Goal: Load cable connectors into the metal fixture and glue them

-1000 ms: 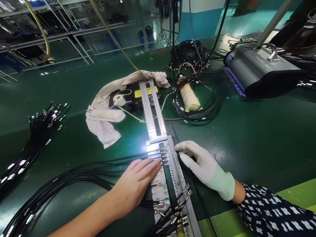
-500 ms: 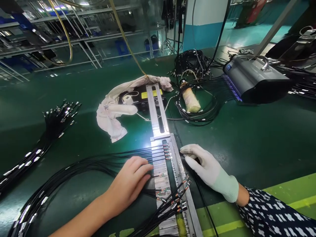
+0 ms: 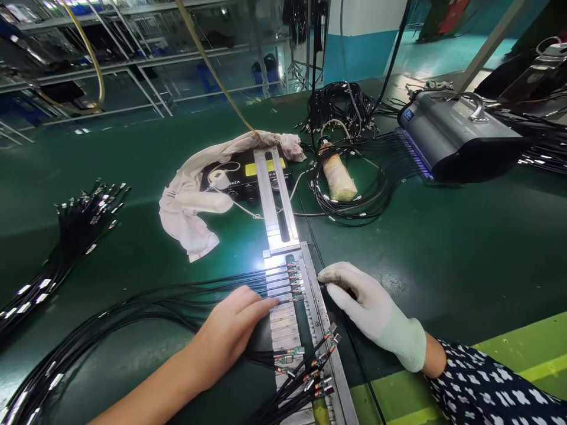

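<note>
My left hand (image 3: 234,321) is bare and closed on a black cable (image 3: 286,300), its fingertips at the edge of a slotted metal fixture (image 3: 283,330). The cable's small connector end lies across the slot. Above it, several cables with connector ends (image 3: 293,275) sit side by side in the fixture. Below, more loose cable ends (image 3: 321,383) lie over the fixture and its side rail. My right hand (image 3: 367,304), in a white glove, rests by the rail's right side, fingers curved and thumb apart, with nothing visible in it.
A black box (image 3: 243,192) with a white cloth (image 3: 190,230) over it stands behind the fixture. A cable bundle (image 3: 84,224) lies at left. A grey machine with a handle (image 3: 465,136), coiled cables (image 3: 341,106) and a wrapped bottle (image 3: 340,180) are at back right.
My left hand has brought a cable up into line below the row of seated connectors. My right hand stays by the rail. The view has shifted slightly.
</note>
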{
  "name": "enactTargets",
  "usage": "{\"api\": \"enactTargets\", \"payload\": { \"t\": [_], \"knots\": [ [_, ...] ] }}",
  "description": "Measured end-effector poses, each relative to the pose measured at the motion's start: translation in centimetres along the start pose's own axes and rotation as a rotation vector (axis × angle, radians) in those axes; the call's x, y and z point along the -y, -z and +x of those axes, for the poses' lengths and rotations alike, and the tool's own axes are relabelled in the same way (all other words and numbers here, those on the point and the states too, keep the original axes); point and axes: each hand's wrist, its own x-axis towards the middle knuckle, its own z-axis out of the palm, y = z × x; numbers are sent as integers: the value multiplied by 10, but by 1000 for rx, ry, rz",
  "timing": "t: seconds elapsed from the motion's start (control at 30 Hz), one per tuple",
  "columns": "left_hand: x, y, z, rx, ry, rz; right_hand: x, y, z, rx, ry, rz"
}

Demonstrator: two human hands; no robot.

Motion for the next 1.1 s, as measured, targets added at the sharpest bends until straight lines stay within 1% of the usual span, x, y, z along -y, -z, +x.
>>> {"api": "enactTargets", "payload": {
  "t": [0.13,0.33,0.5,0.6,0.7,0.8,0.9,0.97,1.1],
  "knots": [
    [2,1,9,41,-25,1,2,1,1,25,-27,12],
    [7,-3,7,47,-18,28,3,2,2,25,-27,13],
    [7,0,8,86,-14,-61,4,1,2,23,-13,-1],
    [4,4,11,111,33,-96,3,1,3,16,-13,11],
    [2,6,15,102,72,-139,3,1,4,13,-17,9],
    [3,2,16,68,77,-147,2,1,4,20,-12,-4],
    [4,-4,10,26,4,-48,2,1,4,15,-10,-12],
    [1,-9,1,7,-17,81,2,2,3,12,-7,-13],
    [-7,-15,-14,-59,125,357,3,2,4,24,-12,-18]
  ]
}}
